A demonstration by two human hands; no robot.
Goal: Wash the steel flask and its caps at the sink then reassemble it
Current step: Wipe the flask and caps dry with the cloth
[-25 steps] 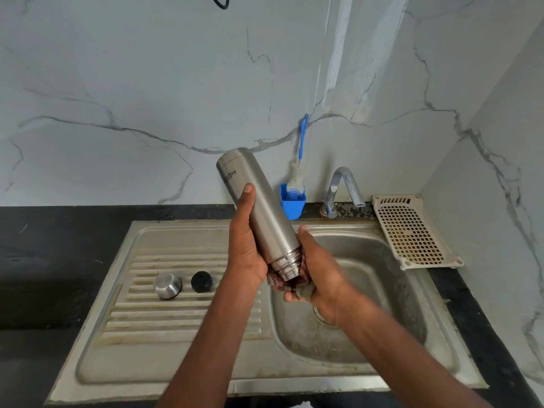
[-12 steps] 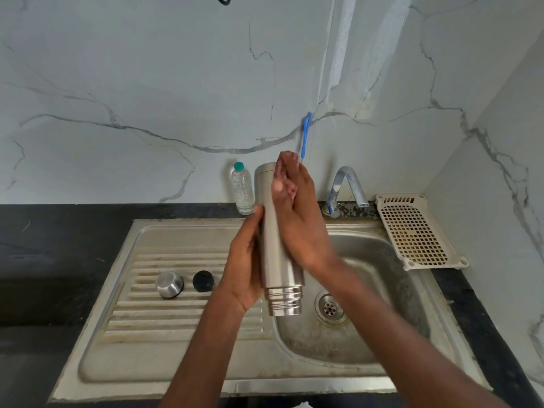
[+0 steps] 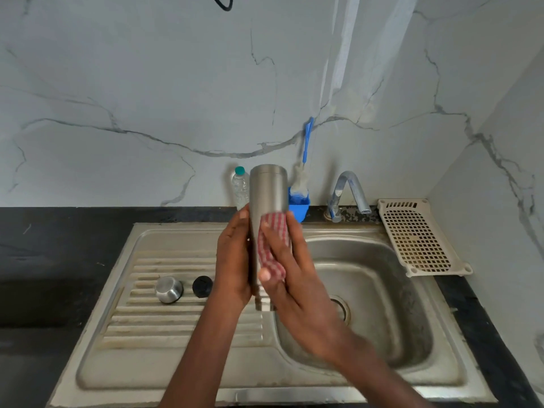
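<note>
While the flask (image 3: 268,198) stands mouth-down over the sink (image 3: 382,290), the left hand (image 3: 232,260) wraps its side and the right hand (image 3: 290,278) presses a cloth (image 3: 272,231) against it. Wet steel is probably slick, so mid-body looks safest. Caps (image 3: 169,289) lie at nine o'clock.

Basin (image 3: 391,290) open (caps (image 3: 169,289) leftward)

Brushed steel flask (image 3: 268,189), red-checked woven cloth (image 3: 272,240), dull stained steel sink (image 3: 164,363), shiny steel cap (image 3: 169,289), matt black cap (image 3: 202,286)
</note>
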